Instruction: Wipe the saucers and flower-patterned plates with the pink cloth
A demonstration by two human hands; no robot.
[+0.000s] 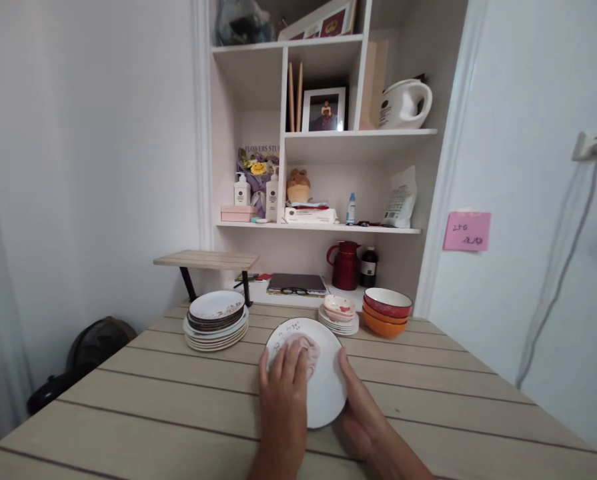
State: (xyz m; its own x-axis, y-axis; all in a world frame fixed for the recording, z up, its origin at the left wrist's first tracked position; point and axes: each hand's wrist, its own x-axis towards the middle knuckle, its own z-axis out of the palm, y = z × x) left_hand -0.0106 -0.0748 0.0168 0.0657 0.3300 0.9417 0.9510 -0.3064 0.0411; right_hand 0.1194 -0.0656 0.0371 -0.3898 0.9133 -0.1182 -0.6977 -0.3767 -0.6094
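Note:
A white plate [325, 393] with a dark rim and a small leaf pattern is tilted up over the table in front of me. My right hand [361, 410] grips its right edge, thumb on the rim and the other fingers hidden behind. Against the plate's upper face, my left hand [284, 387] presses a crumpled pale pink cloth [309, 352], its fingers bent over it. Left of the plate stands a stack of plates [217, 320]. Beyond it to the right are a small stack of saucers [339, 325] with heart-patterned dishes [339, 307] on top and nested red and orange bowls [387, 313].
The slatted wooden table [178, 413] reaches to a white shelf unit [323, 137]. A small raised stand [205, 260] is at the back left. Behind the table are a closed laptop [297, 283], a red jug [345, 267] and a dark bottle [369, 268].

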